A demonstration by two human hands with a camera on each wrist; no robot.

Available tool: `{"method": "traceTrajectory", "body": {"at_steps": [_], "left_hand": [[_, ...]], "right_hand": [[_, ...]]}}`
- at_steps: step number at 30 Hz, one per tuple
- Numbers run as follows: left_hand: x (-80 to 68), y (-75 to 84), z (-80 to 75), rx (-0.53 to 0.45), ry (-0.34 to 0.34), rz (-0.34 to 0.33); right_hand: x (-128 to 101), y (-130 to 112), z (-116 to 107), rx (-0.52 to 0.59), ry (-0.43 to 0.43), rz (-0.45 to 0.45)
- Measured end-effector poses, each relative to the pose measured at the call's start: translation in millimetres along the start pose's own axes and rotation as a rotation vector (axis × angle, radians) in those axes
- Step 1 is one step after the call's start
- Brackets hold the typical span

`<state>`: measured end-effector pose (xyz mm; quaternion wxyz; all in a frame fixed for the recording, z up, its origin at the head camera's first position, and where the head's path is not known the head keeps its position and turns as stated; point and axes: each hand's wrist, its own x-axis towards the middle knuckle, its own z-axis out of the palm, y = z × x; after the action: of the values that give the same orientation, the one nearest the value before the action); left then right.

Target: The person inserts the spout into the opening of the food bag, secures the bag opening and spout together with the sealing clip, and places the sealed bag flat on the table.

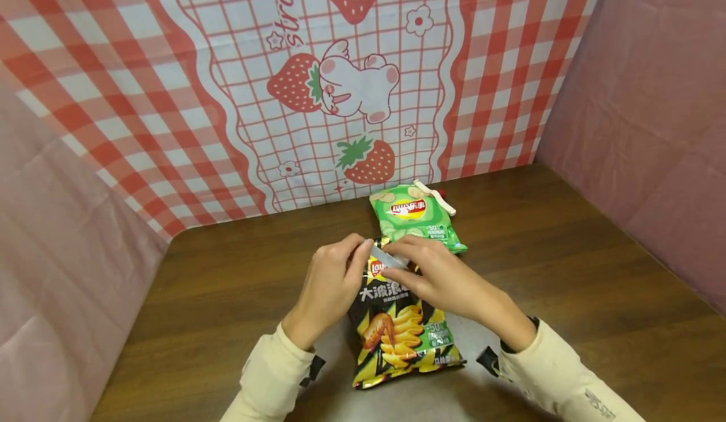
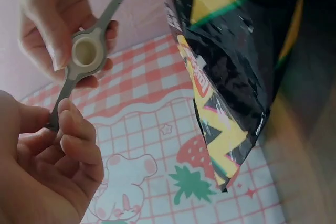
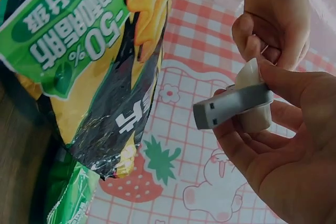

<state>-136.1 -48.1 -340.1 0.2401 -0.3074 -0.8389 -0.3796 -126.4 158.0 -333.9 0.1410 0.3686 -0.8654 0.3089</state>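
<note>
A checked red-and-white strawberry backdrop stands at the far side of a brown wooden table, with pink cloth walls left and right. On the table lies a black and yellow chip bag, lengthwise from near to far, and just beyond its far end lies a green chip bag that already carries a white clip across its top edge. Over the far end of the black bag both hands meet around a grey sealing clip. The left hand pinches one end of the clip between curled fingers and thumb, and the right hand grips the other end, where the left wrist view shows a pale round hub in the grey bar. In the wrist views the clip looks to be held clear of the bag, whose top edge seems loose and crumpled below it. The main risk, as I judge it, is that the clip closes on only part of the bag's mouth or on a bunched fold, leaving a gap; the slick foil could also slide out sideways. With neither hand steadying the bag, it may shift on the smooth wood.
</note>
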Motion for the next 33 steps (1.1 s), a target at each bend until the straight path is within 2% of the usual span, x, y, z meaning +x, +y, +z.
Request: {"method": "traceTrajectory", "body": {"at_steps": [6, 14, 24, 30, 33], "left_hand": [[1.8, -1.9, 1.7, -0.125, -0.053, -0.06], [2.0, -12.0, 7.5, -0.299, -0.086, -0.185], [3.5, -17.0, 3.8, -0.536, -0.019, -0.242], [4.5, -18.6, 2.8, -0.671, -0.058, -0.264], [4.5, -20.2, 2.2, -0.745, -0.087, -0.297]], "right_hand": [[-0.7, 3.7, -1.4, -0.004, -0.011, 0.001], [-0.3, 9.0, -1.6, 0.009, -0.062, 0.027], [1.6, 5.5, 0.0, 0.063, 0.044, 0.02], [0.9, 6.8, -5.4, 0.102, 0.036, 0.01], [1.1, 7.7, -7.1, 0.129, 0.04, 0.0]]}}
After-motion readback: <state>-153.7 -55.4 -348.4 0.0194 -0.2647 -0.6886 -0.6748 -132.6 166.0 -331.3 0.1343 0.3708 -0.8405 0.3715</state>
